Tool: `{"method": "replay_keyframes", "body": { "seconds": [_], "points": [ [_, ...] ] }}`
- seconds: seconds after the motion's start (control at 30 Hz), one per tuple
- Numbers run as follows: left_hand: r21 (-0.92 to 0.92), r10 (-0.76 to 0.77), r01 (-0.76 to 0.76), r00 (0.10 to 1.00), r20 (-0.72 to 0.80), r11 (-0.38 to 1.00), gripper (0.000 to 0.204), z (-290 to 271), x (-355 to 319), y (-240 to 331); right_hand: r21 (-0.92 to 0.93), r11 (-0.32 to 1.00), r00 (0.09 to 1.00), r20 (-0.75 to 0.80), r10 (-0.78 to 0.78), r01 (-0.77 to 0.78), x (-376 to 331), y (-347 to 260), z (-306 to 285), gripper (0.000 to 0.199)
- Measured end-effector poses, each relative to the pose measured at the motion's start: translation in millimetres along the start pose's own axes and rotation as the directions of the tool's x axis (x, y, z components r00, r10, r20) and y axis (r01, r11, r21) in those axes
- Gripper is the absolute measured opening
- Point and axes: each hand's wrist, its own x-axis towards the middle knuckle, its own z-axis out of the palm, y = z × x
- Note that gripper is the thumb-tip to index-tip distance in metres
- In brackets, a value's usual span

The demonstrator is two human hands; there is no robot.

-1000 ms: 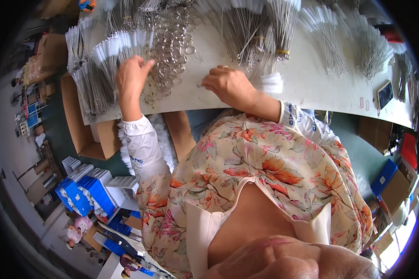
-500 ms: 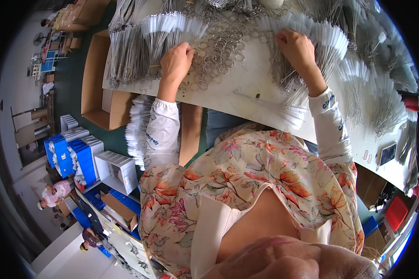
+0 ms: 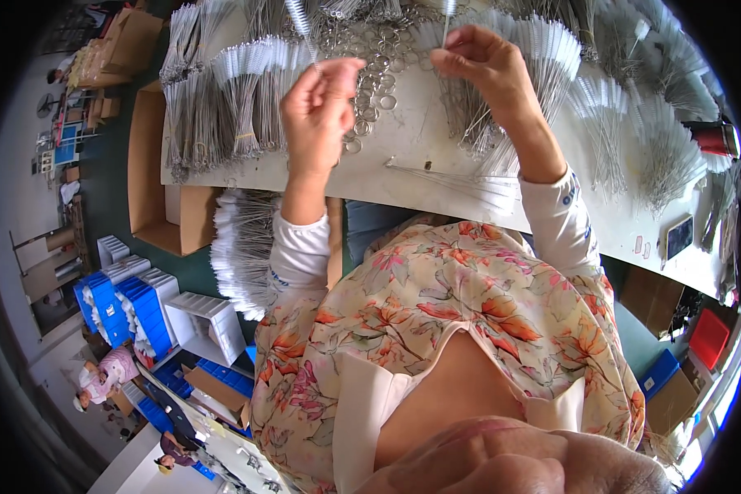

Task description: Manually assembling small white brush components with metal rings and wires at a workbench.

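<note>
White-bristled, one brush (image 3: 299, 18) points away from the left hand (image 3: 321, 103), blurred but apparently pinching its stem, while the right hand (image 3: 496, 74) has a second brush (image 3: 449, 8) narrowly between thumb and fingers, rings (image 3: 384, 62) lying between the hands! A slack pinch could drop a thin stem into those rings and snag it, and a low-swinging sleeve could sweep the loose brushes (image 3: 461, 175) off the near edge. Bundles (image 3: 239, 99) crowd the pale table's (image 3: 403, 132) left end, a phone (image 3: 679, 236) lies toward the right, and beyond are an open carton (image 3: 198, 221), green floor (image 3: 111, 165) and blue bins (image 3: 144, 313).
</note>
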Motion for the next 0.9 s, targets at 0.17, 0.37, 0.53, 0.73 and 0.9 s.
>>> {"method": "replay_keyframes", "body": {
  "seconds": [0.17,0.37,0.53,0.73,0.9],
  "points": [
    [0.097,0.092,-0.095,0.995,0.035,0.991,0.013,34.2,4.1,7.4,-0.010,1.000,0.995,0.095,0.018,-0.017,-24.2,-26.6,30.1,0.020],
    [0.084,-0.014,0.007,0.997,0.077,0.996,0.012,30.8,0.1,6.4,-0.074,0.997,0.992,0.122,0.033,-0.025,-34.2,-21.3,31.6,0.021],
    [0.099,-0.124,0.102,0.959,0.257,0.990,0.012,28.9,-9.5,8.3,-0.109,0.992,0.997,0.038,0.063,-0.059,-19.7,-46.0,18.1,0.036],
    [0.023,0.003,-0.010,0.956,0.294,1.000,0.015,29.8,-18.0,-9.4,-0.031,0.992,0.992,0.040,0.121,-0.120,-23.2,-35.3,30.9,0.032],
    [0.019,-0.211,0.213,0.946,0.247,0.977,0.016,29.5,-37.3,5.6,-0.129,0.990,0.997,-0.044,0.059,-0.065,-26.6,-46.5,37.5,0.028]
  ]
}}
